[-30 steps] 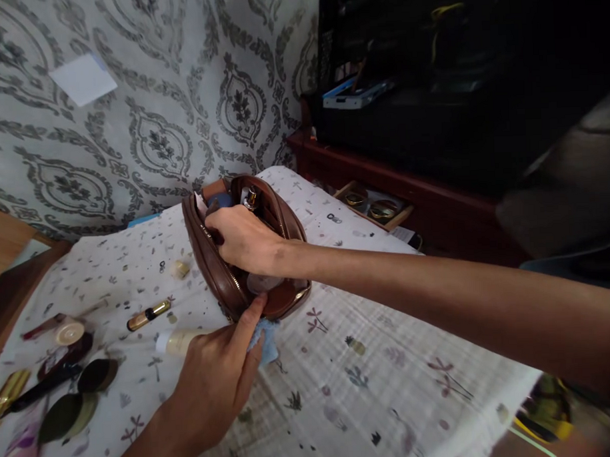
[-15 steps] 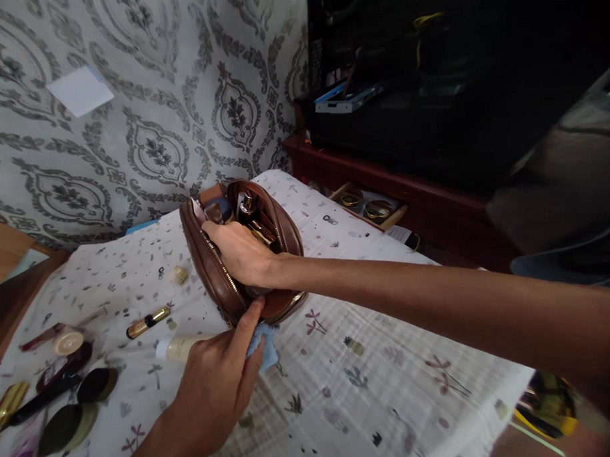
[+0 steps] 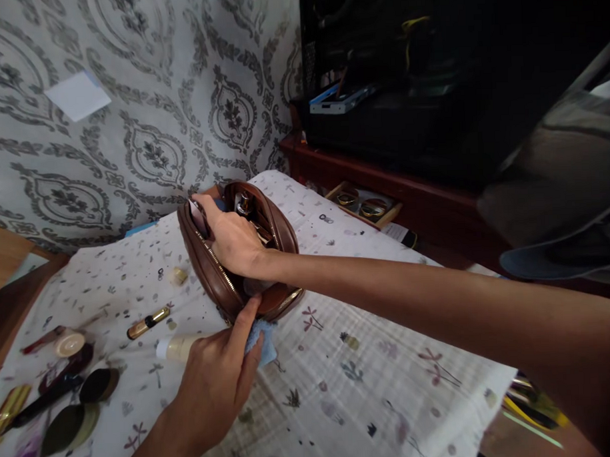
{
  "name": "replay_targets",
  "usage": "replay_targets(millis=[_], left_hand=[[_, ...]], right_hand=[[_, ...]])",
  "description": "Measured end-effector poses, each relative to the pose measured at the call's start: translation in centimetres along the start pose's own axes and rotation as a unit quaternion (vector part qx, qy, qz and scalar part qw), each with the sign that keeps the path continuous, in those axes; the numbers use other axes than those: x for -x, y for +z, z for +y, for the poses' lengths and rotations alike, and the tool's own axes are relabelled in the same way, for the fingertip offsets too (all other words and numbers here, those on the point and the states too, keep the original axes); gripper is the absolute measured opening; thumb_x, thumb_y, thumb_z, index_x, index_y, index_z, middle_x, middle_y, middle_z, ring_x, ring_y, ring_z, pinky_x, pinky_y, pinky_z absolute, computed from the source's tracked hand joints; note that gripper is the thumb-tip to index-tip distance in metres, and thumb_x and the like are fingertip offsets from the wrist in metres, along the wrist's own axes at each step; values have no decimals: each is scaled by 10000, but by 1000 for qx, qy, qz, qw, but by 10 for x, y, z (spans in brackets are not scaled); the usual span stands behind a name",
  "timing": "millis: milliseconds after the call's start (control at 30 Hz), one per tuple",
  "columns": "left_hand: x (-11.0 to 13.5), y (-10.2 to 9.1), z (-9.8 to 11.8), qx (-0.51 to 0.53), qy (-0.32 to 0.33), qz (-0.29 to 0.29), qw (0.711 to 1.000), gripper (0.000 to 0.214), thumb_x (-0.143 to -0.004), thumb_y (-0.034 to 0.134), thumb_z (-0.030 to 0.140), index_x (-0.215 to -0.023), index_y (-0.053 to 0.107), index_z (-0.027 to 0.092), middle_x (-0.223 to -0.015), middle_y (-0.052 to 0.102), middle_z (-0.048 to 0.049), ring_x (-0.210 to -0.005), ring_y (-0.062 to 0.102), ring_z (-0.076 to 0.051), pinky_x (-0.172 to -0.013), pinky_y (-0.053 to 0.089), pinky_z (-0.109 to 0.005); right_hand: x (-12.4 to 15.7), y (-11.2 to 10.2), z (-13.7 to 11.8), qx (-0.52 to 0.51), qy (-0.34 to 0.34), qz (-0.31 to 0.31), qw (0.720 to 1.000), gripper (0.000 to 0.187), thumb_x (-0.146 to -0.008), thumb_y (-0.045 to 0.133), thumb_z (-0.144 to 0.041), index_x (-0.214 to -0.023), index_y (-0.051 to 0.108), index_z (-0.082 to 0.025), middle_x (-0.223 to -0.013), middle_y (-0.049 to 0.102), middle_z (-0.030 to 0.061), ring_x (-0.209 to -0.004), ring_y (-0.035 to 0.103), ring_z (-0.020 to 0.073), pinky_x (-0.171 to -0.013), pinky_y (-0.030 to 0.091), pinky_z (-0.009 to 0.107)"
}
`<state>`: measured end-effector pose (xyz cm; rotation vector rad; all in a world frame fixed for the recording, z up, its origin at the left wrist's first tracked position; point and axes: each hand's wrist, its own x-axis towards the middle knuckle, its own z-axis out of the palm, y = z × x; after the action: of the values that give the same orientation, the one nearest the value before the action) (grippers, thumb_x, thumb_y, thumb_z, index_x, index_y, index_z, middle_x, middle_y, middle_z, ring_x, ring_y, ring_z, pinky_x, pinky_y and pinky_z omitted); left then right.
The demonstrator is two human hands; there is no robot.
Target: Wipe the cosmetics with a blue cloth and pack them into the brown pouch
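Observation:
A brown zippered bag (image 3: 214,285) lies unzipped and wide open on the patterned cloth. My right hand (image 3: 235,244) reaches down inside it, near the far left end. One finger shows by the rim; the other fingertips are hidden, so any hold is unclear. A dark bottle with a shiny cap (image 3: 244,204) stands inside, beyond that hand. My left hand (image 3: 214,371) is closed around a light blue cloth (image 3: 264,346), its index finger pressed on the bag's near edge. Partly behind the left hand lies a pale tube with a white cap (image 3: 174,348).
Left of the bag lie a lip gloss tube (image 3: 148,322), a small yellowish item (image 3: 178,276), and several cosmetics, including a round dark compact (image 3: 99,384). At right, an open drawer (image 3: 387,215) holds round gold-rimmed items below a dark screen (image 3: 406,118).
My right hand has shifted slightly up and left inside the bag, and its index finger now shows at the far rim. My left hand stays at the near edge with the cloth.

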<state>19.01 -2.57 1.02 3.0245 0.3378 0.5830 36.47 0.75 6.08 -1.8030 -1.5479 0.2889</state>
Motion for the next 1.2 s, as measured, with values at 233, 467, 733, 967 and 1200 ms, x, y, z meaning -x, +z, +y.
replay_targets(millis=[233,467,733,967,1200], left_hand=[[1,-1,0,-6,0,-1,1000,420,-1062,305,290,-1429,411,115,-590,679,25,-445,644,-157,-422,445,-241],[-1,-1,0,-18,-2,2,1000,458,-1067,296,308,-1489,340,137,-589,682,30,-440,648,-169,-418,439,-250],[-1,-2,0,-9,-9,-12,1000,416,-1062,300,295,-1425,392,113,-576,669,31,-423,630,-156,-415,423,-239],[-1,-1,-2,-6,-8,-16,1000,401,-1060,310,297,-1398,408,106,-582,677,27,-425,639,-157,-420,429,-235],[-1,-2,-4,-4,-15,-29,999,404,-1046,343,294,-1418,398,145,-632,710,20,-455,661,-165,-437,455,-233]], right_hand=[[-2,-2,5,19,-7,20,1000,346,-844,563,-168,-1181,539,-243,-888,677,4,-758,624,211,-659,414,285],[2,-2,9,18,-42,40,998,209,-842,595,-150,-1042,619,-208,-872,682,4,-771,599,178,-624,340,271],[2,-13,5,57,-35,2,998,229,-872,574,-175,-1082,651,-225,-1004,727,33,-862,649,205,-653,400,282],[6,-20,4,72,-47,-24,996,278,-911,551,-237,-1178,625,-225,-1115,725,62,-963,672,241,-738,481,312],[9,-24,5,59,-62,-29,996,367,-858,573,-165,-1221,563,-222,-1122,716,72,-966,670,247,-759,507,323]])
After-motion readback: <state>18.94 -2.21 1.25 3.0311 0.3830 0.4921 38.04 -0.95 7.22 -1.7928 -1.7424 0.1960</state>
